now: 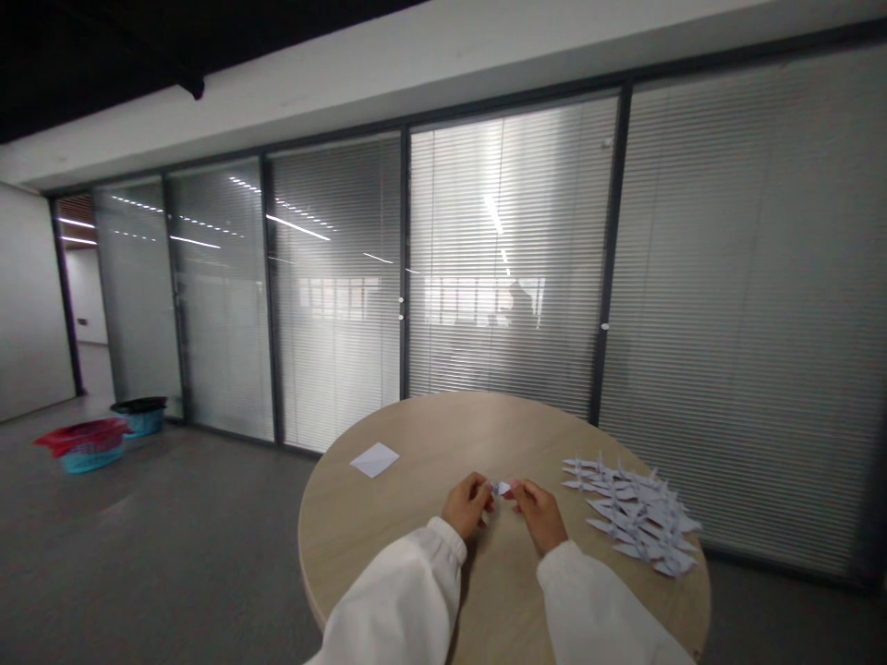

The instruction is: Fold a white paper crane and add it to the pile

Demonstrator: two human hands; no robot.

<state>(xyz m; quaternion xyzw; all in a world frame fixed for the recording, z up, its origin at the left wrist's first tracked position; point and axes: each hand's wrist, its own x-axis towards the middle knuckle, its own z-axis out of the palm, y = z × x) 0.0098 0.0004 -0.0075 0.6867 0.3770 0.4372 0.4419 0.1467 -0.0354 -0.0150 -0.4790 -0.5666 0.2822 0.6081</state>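
Between my two hands, above the middle of the round table (360, 554), is a small piece of folded white paper (502, 489). My left hand (467, 504) pinches its left end between thumb and fingers. Its right end is gripped by my right hand (537, 513), also closed in a pinch. The fingertips cover part of the paper, and its exact shape is too small to make out. To the right of my hands lie several folded white paper cranes (641, 513) in a close group. A stack or sheet of white square paper (375, 460) rests at the table's left.
Behind the table runs a glass partition with blinds (513, 231) in dark frames. On the grey floor at left stand a blue bin with a red liner (90, 448) and another blue bin with a black liner (142, 417). A doorway (87, 296) opens at far left.
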